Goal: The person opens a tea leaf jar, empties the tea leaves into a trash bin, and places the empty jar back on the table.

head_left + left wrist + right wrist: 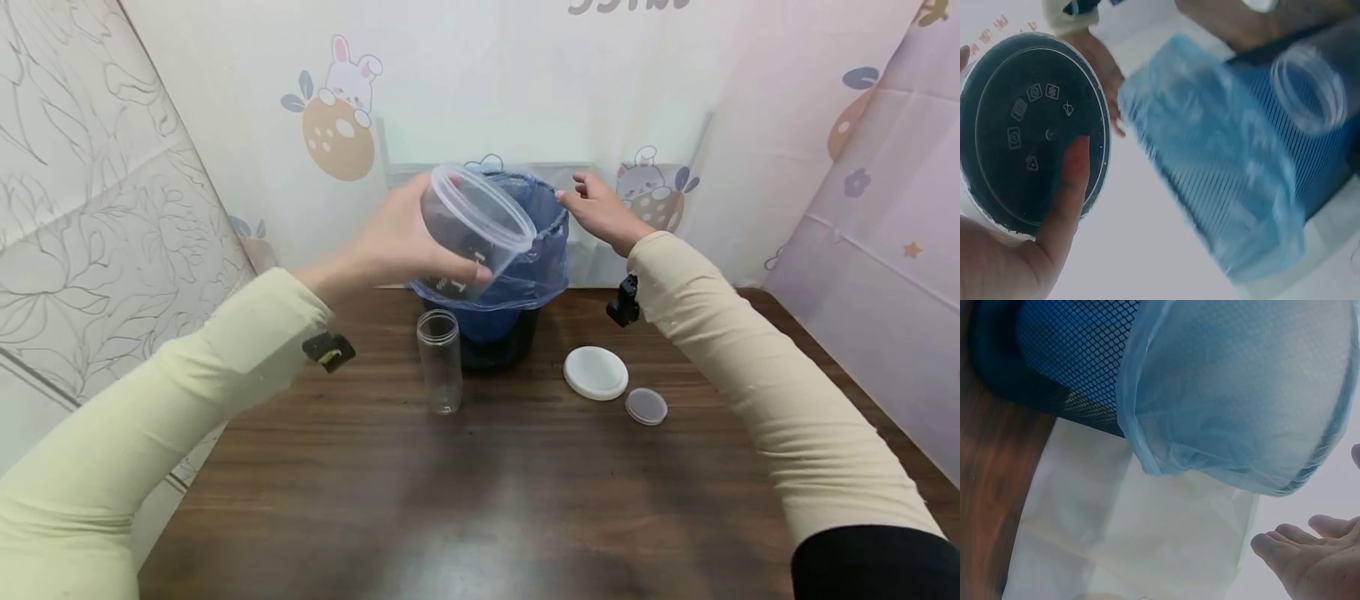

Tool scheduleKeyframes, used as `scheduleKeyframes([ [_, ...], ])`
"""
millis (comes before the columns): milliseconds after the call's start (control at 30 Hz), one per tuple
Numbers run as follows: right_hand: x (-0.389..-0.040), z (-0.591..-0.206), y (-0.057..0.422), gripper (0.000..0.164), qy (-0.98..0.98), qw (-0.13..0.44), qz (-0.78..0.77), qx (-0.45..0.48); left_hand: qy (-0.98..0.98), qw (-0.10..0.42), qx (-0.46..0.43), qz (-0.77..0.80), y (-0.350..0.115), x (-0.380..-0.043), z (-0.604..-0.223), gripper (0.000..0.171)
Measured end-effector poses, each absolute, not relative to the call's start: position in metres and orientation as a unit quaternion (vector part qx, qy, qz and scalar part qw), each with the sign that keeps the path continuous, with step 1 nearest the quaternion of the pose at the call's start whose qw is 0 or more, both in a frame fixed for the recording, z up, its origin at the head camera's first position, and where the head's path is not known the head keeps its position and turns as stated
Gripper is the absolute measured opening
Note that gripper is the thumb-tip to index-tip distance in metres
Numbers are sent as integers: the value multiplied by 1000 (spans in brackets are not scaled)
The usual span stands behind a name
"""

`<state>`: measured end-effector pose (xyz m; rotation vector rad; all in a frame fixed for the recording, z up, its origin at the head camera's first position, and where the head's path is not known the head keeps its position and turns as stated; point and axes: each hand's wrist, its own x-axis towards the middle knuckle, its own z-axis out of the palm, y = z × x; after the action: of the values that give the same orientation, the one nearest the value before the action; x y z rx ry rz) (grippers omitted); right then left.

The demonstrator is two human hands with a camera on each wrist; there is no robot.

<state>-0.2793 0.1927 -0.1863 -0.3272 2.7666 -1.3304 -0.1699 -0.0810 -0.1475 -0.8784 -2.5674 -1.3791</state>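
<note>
My left hand (405, 237) grips a clear plastic tub (468, 225) by its side, fingers round it and thumb along the wall. The tub is tilted, its round mouth towards the right, in front of the bin's upper part. In the left wrist view its base (1041, 181) shows moulded symbols. A blue plastic bag (551, 258) lines a dark mesh bin (498, 354), folded over the rim. Beside the bag's right edge is my right hand (600, 212); in the right wrist view its fingers (1279, 550) are apart from the bag and hold nothing.
A tall clear jar (441, 367) stands without a lid on the wooden table (480, 500), in front of the bin's left side. A larger white lid (596, 372) and a smaller translucent lid (647, 406) lie at the right. Behind hangs a printed curtain (480, 75).
</note>
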Motion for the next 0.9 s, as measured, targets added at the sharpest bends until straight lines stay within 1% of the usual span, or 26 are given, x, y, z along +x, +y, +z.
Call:
scheduleKeyframes([
  [167, -284, -185, 189, 72, 901, 30, -420, -102, -884, 58, -241, -397, -83, -182, -125, 101],
  [400, -288, -187, 181, 71, 904, 31, -415, -98, -911, 85, -230, -332, -86, -205, -112, 100],
  [467, -290, -188, 177, 62, 906, 22, -410, -100, -914, 88, -230, -322, -87, -211, -111, 103],
  [567, -292, -192, 172, 38, 909, 10, -404, -101, -919, 87, -230, -309, -88, -220, -110, 109],
  [600, -293, -193, 171, 33, 909, 5, -406, -100, -920, 86, -230, -304, -89, -223, -110, 112],
  [667, -295, -195, 168, 29, 907, 2, -409, -96, -924, 83, -229, -295, -90, -228, -111, 118],
  [800, -298, -198, 162, 33, 907, 2, -413, -83, -925, 84, -237, -284, -92, -239, -113, 121],
  [867, -299, -200, 159, 42, 908, 6, -413, -74, -927, 85, -240, -275, -93, -244, -115, 123],
  [900, -300, -200, 157, 43, 908, 7, -414, -70, -929, 86, -241, -269, -93, -247, -115, 123],
])
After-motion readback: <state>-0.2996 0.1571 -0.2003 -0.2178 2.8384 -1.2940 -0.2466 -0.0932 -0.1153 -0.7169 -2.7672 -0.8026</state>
